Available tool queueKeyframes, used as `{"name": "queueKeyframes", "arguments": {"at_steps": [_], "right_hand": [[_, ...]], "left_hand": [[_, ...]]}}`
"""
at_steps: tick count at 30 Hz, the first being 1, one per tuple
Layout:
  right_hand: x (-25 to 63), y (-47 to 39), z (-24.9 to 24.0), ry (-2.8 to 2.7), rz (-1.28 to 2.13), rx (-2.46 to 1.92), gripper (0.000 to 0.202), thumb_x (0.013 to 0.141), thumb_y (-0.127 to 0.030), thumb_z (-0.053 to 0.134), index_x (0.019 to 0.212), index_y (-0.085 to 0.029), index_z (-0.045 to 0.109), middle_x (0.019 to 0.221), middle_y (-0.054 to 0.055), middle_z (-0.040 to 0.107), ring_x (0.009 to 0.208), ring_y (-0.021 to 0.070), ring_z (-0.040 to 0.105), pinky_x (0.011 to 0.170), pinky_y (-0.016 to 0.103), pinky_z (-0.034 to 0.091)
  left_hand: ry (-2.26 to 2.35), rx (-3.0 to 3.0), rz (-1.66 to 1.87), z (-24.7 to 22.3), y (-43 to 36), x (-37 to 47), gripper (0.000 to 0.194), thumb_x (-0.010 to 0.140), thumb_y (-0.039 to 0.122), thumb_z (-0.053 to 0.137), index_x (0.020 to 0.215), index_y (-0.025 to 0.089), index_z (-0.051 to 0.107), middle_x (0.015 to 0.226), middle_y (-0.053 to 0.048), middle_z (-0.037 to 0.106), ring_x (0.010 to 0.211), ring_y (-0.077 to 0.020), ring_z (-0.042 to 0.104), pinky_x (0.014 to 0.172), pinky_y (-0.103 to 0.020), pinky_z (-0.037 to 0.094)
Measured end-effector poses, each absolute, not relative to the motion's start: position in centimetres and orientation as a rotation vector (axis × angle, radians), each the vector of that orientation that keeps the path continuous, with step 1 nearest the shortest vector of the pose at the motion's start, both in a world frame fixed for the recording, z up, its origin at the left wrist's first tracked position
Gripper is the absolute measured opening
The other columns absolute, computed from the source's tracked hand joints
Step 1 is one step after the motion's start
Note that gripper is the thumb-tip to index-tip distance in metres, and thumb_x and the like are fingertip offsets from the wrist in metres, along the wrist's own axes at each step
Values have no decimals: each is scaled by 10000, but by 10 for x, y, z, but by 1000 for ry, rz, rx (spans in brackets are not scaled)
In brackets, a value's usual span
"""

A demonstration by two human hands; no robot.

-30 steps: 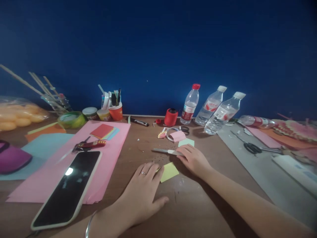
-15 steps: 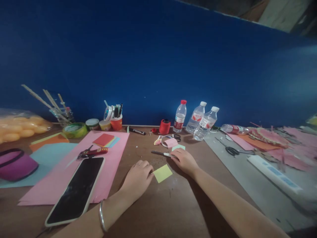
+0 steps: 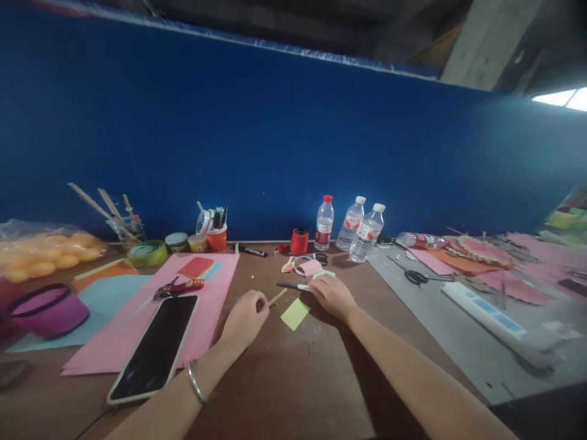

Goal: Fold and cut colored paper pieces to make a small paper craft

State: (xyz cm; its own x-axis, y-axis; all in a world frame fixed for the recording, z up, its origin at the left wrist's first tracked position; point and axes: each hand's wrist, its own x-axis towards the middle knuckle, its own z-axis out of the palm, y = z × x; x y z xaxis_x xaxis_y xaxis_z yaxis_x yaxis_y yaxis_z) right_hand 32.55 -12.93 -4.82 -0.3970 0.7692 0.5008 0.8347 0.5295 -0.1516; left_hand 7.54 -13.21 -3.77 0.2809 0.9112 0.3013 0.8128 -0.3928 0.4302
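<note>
My left hand (image 3: 246, 318) is closed, with a thin yellowish paper strip (image 3: 277, 297) sticking out from its thumb and forefinger. Right of the strip, a yellow paper square (image 3: 295, 314) lies flat on the brown table, apart from both hands. My right hand (image 3: 332, 296) rests low over the table, its fingertips on the white end of a slim dark-and-white tool (image 3: 291, 285); its exact kind is unclear. Just behind those fingers lie a pale green paper (image 3: 324, 274) and a pink paper piece (image 3: 310, 267). Black-handled scissors (image 3: 320, 257) lie behind them, partly hidden.
A phone (image 3: 156, 348) and red paper squares (image 3: 195, 267) lie on pink sheets (image 3: 105, 330) at left. Toward the wall stand a pen cup (image 3: 217, 238), red thread spool (image 3: 299, 242) and several bottles (image 3: 365, 235). A white power strip (image 3: 483, 315) lies right.
My left hand has drawn left, away from the yellow square, with a thin strip now showing in its fingers. My right hand stays by the slim tool. The head view has tilted up.
</note>
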Motion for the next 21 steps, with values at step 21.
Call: {"name": "queueKeyframes", "arguments": {"at_steps": [21], "right_hand": [[292,-135,-56,-2314,145,-1059,91,762,-143,510,771,-178,594,770,34,583,799,179,500,711,287,366]], "left_hand": [[1699,2498,718,-29,-135,81,128,740,120,464,782,180,570,807,-33,566,817,-185,506,750,-308,349]]}}
